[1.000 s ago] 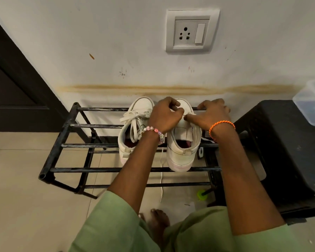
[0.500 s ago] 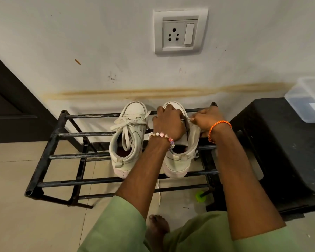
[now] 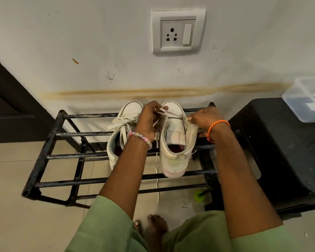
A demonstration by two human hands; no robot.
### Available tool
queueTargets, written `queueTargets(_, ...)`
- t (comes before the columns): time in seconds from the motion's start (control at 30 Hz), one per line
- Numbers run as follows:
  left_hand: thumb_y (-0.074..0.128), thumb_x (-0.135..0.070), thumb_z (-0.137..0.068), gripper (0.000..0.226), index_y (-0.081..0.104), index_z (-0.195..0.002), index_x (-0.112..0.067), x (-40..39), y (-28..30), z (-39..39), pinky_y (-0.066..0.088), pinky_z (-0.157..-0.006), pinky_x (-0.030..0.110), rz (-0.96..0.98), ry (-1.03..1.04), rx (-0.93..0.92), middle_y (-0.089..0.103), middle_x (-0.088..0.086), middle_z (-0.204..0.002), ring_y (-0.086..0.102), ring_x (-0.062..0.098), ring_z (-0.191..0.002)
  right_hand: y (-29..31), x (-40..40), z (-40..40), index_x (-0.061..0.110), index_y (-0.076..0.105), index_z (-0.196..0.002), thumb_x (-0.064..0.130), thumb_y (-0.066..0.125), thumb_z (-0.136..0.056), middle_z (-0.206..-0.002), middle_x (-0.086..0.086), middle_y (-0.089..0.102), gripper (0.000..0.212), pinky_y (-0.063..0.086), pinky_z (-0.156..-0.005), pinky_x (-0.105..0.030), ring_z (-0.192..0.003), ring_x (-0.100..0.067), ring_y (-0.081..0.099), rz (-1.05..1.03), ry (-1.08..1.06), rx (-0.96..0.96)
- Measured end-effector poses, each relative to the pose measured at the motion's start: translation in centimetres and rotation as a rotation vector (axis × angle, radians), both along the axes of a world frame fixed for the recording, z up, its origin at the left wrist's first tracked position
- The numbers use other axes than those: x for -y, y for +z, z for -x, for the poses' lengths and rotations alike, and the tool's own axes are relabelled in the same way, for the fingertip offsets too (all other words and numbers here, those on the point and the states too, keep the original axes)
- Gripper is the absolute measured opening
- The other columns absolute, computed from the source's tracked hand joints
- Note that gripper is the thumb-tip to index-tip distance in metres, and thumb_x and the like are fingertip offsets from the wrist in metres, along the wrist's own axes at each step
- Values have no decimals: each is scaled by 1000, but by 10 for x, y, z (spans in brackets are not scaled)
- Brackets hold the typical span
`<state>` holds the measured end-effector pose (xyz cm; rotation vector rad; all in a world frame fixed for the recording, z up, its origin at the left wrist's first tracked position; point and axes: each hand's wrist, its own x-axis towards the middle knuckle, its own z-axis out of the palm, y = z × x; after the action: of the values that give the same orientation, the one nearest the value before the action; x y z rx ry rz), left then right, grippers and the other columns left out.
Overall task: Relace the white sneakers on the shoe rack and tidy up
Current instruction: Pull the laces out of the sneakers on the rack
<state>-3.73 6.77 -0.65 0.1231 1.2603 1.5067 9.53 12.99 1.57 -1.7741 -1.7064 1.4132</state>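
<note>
White sneakers, two of them, sit side by side on the top bars of a black metal shoe rack point(image 3: 49, 155) pushed up against the wall, toes pointing at the wall. Left sneaker point(image 3: 119, 135) on the rack is laced, with its lace ends lying loose across the tongue. Right sneaker point(image 3: 175, 142) is just beside it, tongue pulled up and bare, heel hanging a bit over the rack's front bar. Left hand point(image 3: 148, 118) is curled over the gap between the two shoes, fingers pinching one end of the shoelace point(image 3: 171, 113) near the toe of the right sneaker. Right hand point(image 3: 205, 118) is at the outer edge of that same shoe, thumb and fingertip pinched tight on the other bit of the lace, so it runs taut across the toe area between the hands. A loose length of lace dangles down through the rack toward the floor tiles. Beaded bracelet point(image 3: 140, 137) on the left wrist, orange braided band point(image 3: 217, 127) on the right one. Right of the rack stands a black stool point(image 3: 280, 151) with a clear plastic box point(image 3: 309, 100) on it. Something small and green point(image 3: 199, 195) sits on the floor by the rack's right leg, can't tell what. Wall socket point(image 3: 177, 31) is above the rack.
</note>
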Motion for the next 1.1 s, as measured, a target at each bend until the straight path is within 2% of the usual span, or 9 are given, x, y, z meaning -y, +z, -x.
queueTargets(0.1, 61, -16, -84, 7, 56, -82, -12, -6, -3, -5, 45, -43, 14, 86, -34, -368, 61, 0, -75, 51, 11, -58, 0, -1, 0, -15, 61, -108, -2, 59, -84, -112, -32, 61, 27, 49, -90, -55, -106, -42, 59, -13, 17, 10)
queueTargets(0.23, 73, -33, -76, 22, 64, -95, -23, -15, -14, -11, 51, -86, 31, 215, -310, -1039, 67, 4, -108, 63, 21, -96, -3, -3, 1, -15, 62, -103, -1, 56, -87, -109, -32, 62, 23, 49, -91, -54, -107, -42, 58, -45, 48, 33)
queueTargets(0.33, 69, -29, -80, 17, 75, -95, -22, -16, -10, -15, 48, -87, 28, 231, -419, -1207, 72, 1, -103, 63, 21, -99, -5, -2, 1, -3, 66, -86, 0, 58, -87, -94, -22, 65, 9, 51, -90, -51, -101, -37, 61, -34, 33, 14)
queueTargets(0.5, 73, -18, -79, 12, 76, -89, -13, -15, -12, -17, 53, -85, 33, 234, -284, -1046, 74, 5, -94, 66, 21, -93, -6, -4, 1, -8, 67, -97, -1, 58, -86, -107, -27, 64, 15, 51, -89, -52, -104, -38, 60, -34, 16, -13)
queueTargets(0.63, 76, -11, -76, 9, 75, -85, -12, -11, 5, -13, 55, -79, 25, 111, -271, -708, 71, 1, -83, 65, 12, -82, -8, -7, 0, 1, 68, -82, -1, 60, -85, -79, -14, 63, 8, 54, -86, -49, -95, -34, 63, -12, 28, -24)
queueTargets(0.77, 67, -15, -84, 16, 71, -99, -14, -7, 42, -1, 35, -64, 20, -18, -299, -445, 66, -8, -94, 54, 4, -89, -10, -8, -1, 5, 67, -81, 1, 60, -86, -84, -12, 63, 9, 54, -86, -45, -95, -31, 62, -7, 31, -26)
queueTargets(0.9, 47, 0, -93, 21, 57, -78, -12, -4, 50, 4, 54, -78, 21, -206, -187, -182, 70, 5, -89, 65, 14, -84, -8, -6, -2, 6, 67, -90, 3, 59, -88, -82, -7, 60, 8, 53, -73, -38, -86, -24, 59, 3, 49, -30)
queueTargets(0.97, 41, 3, -95, 23, 54, -79, -10, -6, 41, 3, 55, -71, 21, -182, -137, -234, 66, 4, -78, 64, 17, -73, -6, -6, -1, 6, 66, -89, 2, 59, -88, -79, -5, 59, 8, 51, -65, -35, -78, -20, 58, 17, 49, -42)
queueTargets(1.1, 49, -4, -89, 19, 64, -97, -12, -15, 17, -4, 47, -67, 22, 85, -242, -823, 61, -1, -93, 56, 14, -81, -5, -6, -3, 6, 66, -86, 1, 59, -87, -74, -5, 58, 9, 48, -55, -30, -70, -17, 56, 3, 56, -32)
